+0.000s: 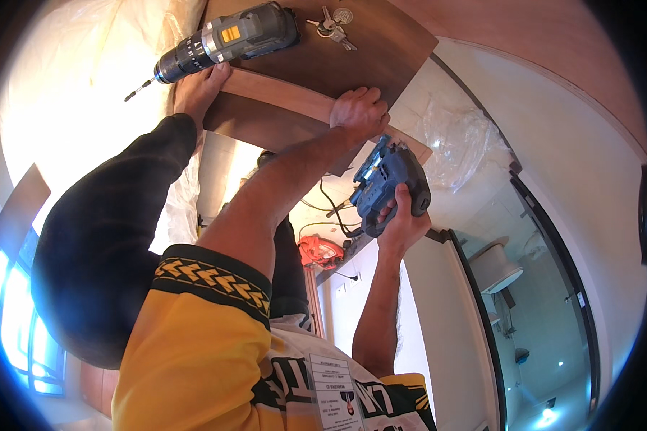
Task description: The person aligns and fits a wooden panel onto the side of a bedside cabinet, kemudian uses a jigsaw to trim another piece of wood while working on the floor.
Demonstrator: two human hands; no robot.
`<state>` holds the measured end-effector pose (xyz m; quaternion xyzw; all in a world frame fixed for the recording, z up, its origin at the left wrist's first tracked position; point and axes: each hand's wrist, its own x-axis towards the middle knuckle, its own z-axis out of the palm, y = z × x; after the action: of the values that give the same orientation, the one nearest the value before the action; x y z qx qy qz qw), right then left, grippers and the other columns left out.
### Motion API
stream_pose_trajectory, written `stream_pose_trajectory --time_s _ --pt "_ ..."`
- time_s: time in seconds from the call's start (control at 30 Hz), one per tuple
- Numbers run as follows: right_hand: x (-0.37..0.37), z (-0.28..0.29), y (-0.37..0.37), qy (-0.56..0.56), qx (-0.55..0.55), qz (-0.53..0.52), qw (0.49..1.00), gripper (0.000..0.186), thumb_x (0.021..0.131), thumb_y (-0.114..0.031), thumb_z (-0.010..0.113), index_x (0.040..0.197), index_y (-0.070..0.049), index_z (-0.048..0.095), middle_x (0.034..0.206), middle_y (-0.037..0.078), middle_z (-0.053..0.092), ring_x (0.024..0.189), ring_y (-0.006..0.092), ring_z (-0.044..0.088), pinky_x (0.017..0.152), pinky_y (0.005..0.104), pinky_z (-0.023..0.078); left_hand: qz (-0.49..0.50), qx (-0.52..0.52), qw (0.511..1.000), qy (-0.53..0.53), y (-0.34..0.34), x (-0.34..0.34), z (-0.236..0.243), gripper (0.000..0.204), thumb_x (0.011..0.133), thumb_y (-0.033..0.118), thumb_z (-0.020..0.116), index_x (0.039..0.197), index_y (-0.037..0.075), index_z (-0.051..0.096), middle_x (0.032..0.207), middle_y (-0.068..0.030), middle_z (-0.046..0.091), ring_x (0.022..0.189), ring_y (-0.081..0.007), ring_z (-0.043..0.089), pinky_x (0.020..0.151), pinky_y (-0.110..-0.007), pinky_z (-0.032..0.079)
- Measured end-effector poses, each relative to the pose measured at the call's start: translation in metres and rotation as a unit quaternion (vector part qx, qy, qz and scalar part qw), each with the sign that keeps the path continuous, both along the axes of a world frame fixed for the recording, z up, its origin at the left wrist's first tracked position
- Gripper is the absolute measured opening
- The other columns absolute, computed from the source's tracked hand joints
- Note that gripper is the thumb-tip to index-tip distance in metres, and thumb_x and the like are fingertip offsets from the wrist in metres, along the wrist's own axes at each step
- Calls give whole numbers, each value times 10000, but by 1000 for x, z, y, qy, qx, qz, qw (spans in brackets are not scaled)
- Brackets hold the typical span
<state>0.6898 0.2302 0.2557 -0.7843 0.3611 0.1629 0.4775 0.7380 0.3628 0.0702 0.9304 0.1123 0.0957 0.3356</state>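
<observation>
My left hand (359,113) is closed over a long flat wooden strip (284,95), its fingers curled at the far edge. The strip lies across a brown board (366,57). In my right hand (404,223) is a blue and dark grey jigsaw (392,183), its metal base turned toward the left. The front of the jigsaw is close to the right part of the strip, just below my left hand; whether the blade touches the wood is hidden. My bare foot (200,90) rests at the strip's left end.
A cordless drill (230,39) with a long bit lies on the board, with a bunch of keys (332,29) to its right. Clear plastic sheeting (464,140) sits on the floor at right. Below are a black cable (327,201) and an orange-red bundle (320,250). A doorway shows a toilet (496,269).
</observation>
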Motion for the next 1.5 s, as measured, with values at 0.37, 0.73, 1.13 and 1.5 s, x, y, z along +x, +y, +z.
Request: stream_pose_trajectory --time_s 0.37,0.73,1.13,1.5 --pt "1 -1 1 2 -4 -10 1000 323 889 -278 822 910 14 685 683 40 613 503 134 561 422 285 431 3 0 1000 -4 0 1 0 147 747 220 762 638 169 677 762 -1 548 761 -189 631 662 -378 544" --pt "1 0 1 -1 -8 -5 1000 327 881 -277 829 908 12 677 689 39 612 505 135 560 425 287 429 2 -4 1000 -5 0 1 1 159 746 214 762 637 163 656 769 -8 548 755 -200 633 653 -391 549" --pt "1 -2 0 -4 -2 -3 1000 324 891 -279 825 896 6 672 681 34 603 504 132 553 427 287 422 1 -5 1000 5 1 1 0 140 750 219 759 651 166 676 772 -11 551 769 -202 637 663 -399 552" --pt "3 0 3 -4 6 -9 1000 315 891 -274 822 907 3 673 684 28 603 500 128 552 426 283 424 4 -7 1000 -2 1 1 0 150 751 219 760 645 161 670 759 -11 547 761 -202 637 661 -393 552"
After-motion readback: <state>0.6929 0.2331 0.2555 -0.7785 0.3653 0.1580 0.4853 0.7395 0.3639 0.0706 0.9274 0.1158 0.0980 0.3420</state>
